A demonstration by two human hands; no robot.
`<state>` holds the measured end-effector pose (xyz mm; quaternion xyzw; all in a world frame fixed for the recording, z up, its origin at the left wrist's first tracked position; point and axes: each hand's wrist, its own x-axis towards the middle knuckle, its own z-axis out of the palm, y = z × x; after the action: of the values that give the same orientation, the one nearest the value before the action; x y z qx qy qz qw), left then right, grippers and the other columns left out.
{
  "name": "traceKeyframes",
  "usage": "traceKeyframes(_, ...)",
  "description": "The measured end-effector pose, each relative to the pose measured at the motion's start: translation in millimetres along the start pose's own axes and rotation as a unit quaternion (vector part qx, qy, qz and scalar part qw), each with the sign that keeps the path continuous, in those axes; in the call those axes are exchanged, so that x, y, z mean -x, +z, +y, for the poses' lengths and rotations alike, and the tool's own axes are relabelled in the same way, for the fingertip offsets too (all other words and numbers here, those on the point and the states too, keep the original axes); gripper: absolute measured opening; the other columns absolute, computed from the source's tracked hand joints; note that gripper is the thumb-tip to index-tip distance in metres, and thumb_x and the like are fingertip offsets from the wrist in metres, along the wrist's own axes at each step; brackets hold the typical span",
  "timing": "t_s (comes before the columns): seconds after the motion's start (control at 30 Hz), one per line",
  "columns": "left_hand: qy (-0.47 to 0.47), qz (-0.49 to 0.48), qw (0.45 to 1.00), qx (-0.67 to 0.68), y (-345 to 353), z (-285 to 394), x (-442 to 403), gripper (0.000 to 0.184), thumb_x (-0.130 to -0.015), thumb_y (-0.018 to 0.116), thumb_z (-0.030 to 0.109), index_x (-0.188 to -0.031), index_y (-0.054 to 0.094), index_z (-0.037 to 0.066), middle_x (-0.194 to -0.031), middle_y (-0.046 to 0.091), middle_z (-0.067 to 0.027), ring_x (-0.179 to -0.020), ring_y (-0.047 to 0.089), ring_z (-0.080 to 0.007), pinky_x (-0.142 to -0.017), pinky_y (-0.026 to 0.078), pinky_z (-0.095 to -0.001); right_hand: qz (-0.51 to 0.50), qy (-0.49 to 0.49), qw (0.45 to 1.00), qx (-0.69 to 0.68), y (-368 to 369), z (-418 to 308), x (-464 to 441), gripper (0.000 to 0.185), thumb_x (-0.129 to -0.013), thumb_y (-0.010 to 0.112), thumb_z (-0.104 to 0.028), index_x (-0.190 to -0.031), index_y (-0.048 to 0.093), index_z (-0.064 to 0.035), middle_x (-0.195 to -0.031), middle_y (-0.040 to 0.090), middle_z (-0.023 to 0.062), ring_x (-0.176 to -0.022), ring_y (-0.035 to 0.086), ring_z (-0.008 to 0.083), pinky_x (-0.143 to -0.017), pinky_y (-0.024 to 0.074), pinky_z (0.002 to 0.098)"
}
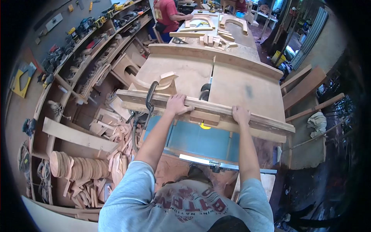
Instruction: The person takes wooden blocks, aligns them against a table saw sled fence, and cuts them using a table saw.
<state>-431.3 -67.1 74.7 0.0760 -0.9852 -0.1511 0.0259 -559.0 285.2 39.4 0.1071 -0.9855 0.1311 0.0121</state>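
A wooden crosscut sled [247, 87] lies across a table saw with a blue top [201, 141]. Its thick front rail [216, 106] runs from side to side before me. My left hand [179, 105] is closed over this rail, left of the middle, with the thumb pointing right. Farther right, my right hand [241, 115] wraps over the same rail. Between them a small wooden block [205, 118] is fixed to the near face. Behind the rail, a dark round blade [205, 92] shows at the slot. A C-clamp [151, 95] grips the rail to the left, near a curved wooden piece [166, 83].
Offcuts [119, 154] and a stack of round wooden discs [79, 165] lie at left, below shelves of tools [87, 29]. Another person in a red shirt [165, 15] stands at a far workbench with wooden parts [234, 23]. Boards [307, 87] lean at right.
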Motion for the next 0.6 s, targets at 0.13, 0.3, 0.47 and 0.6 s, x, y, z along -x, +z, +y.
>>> traceKeyframes(0.13, 0.015, 0.017, 1.000, -0.006, -7, 4, 82, 0.092, -0.080, 0.068, 0.076, -0.136, 0.064, 0.004, -0.137, 0.065, -0.0174, -0.136, 0.056, -0.0330, -0.118, 0.037, -0.0505, 0.003, -0.007, 1.000, -0.028, -21, -7, 88, 0.050, -0.100, 0.047, -0.045, -0.106, 0.080, -0.0076, -0.115, 0.075, 0.0215, -0.112, 0.068, 0.0382, -0.108, 0.0393, 0.0558)
traceKeyframes(0.3, 0.060, 0.116, 0.991, 0.026, 4, 6, 169, 0.076, -0.087, 0.069, 0.064, -0.127, 0.068, 0.000, -0.134, 0.067, -0.0199, -0.131, 0.058, -0.0366, -0.115, 0.039, -0.0520, -0.045, -0.033, 0.997, -0.045, -37, 3, 157, 0.046, -0.101, 0.052, -0.044, -0.101, 0.080, -0.0080, -0.098, 0.075, 0.0231, -0.096, 0.072, 0.0414, -0.095, 0.0489, 0.0548)
traceKeyframes(0.47, 0.021, 0.041, 0.995, 0.092, -22, 23, 154, 0.053, -0.098, 0.061, 0.046, -0.126, 0.070, 0.003, -0.130, 0.069, -0.0204, -0.123, 0.064, -0.0377, -0.108, 0.048, -0.0505, -0.153, -0.022, 0.987, -0.049, -24, -8, 123, 0.040, -0.100, 0.055, -0.039, -0.100, 0.080, -0.0073, -0.092, 0.075, 0.0236, -0.087, 0.073, 0.0397, -0.082, 0.0548, 0.0492)
traceKeyframes(0.6, 0.033, -0.025, 0.986, 0.162, -2, 24, 105, 0.042, -0.102, 0.052, 0.034, -0.127, 0.072, 0.007, -0.123, 0.073, -0.0195, -0.116, 0.068, -0.0392, -0.101, 0.053, -0.0500, -0.266, -0.162, 0.928, -0.203, 21, -52, 83, 0.035, -0.096, 0.058, -0.032, -0.109, 0.080, -0.0081, -0.106, 0.077, 0.0206, -0.099, 0.073, 0.0377, -0.091, 0.0556, 0.0465)
